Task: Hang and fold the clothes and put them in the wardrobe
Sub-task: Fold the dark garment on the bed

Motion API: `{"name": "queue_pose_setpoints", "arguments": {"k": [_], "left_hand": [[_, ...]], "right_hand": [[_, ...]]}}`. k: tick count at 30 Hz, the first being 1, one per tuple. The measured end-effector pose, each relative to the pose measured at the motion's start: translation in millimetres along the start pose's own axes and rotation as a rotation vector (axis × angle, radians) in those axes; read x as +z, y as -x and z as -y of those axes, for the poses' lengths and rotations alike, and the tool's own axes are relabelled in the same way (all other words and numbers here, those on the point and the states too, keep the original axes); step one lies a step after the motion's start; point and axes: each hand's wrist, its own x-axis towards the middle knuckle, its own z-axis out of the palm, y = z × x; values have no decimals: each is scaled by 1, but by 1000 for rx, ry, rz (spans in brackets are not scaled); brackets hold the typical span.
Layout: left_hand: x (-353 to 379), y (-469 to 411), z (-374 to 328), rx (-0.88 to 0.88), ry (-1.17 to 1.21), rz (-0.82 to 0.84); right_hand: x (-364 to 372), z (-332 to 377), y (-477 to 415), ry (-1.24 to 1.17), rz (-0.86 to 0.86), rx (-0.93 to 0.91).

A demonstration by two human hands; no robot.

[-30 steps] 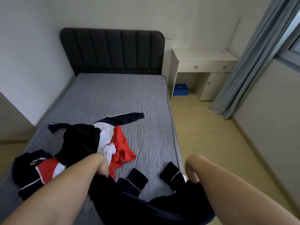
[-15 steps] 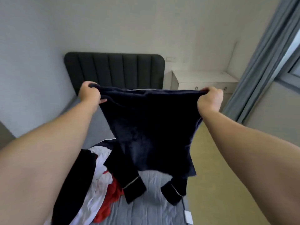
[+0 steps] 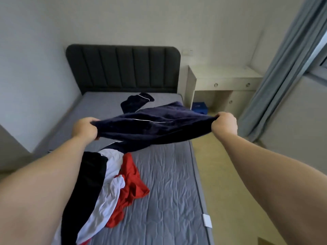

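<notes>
Navy velvety garment (image 3: 154, 128) hangs stretched between left hand (image 3: 85, 128) and right hand (image 3: 224, 125) above the bed (image 3: 168, 183), fingers (image 3: 216, 125) clamped on its near edge. Looks soft, light, floppy; I judge 2 corner grips best, kept taut or it sags.

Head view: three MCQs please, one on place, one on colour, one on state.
1. The blue box sits: A) under the white desk B) on a chair C) on a shelf.
2. The crumpled garment at the right edge of the clothes pile is: A) green B) red C) yellow.
3. The navy trousers are: A) folded flat B) on a hanger C) stretched between left hand and right hand.
Key: 1A, the box shows in the desk's open space; 2B, it is plainly red; 3C, each hand grips one end.
</notes>
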Motion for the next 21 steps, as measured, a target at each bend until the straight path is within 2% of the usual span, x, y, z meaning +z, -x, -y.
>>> {"name": "queue_pose_setpoints", "arguments": {"k": [3, 5, 8, 12, 14, 17, 21], "left_hand": [[34, 15, 98, 138, -446, 123], [61, 33, 167, 265, -727, 217], [106, 70, 267, 398, -1027, 435], [159, 117, 381, 506, -1372, 733], [177, 144, 429, 474, -1441, 820], [193, 181, 483, 412, -1454, 836], [197, 206, 522, 273, -1366, 845]], "right_hand": [[77, -63, 21, 243, 203, 52], [132, -111, 49, 424, 346, 15], [212, -182, 99, 633, 509, -77], [299, -268, 172, 732, 660, -89], [332, -306, 208, 743, 716, -52], [364, -350, 253, 756, 737, -10], [381, -385, 283, 838, 784, -25]]}}
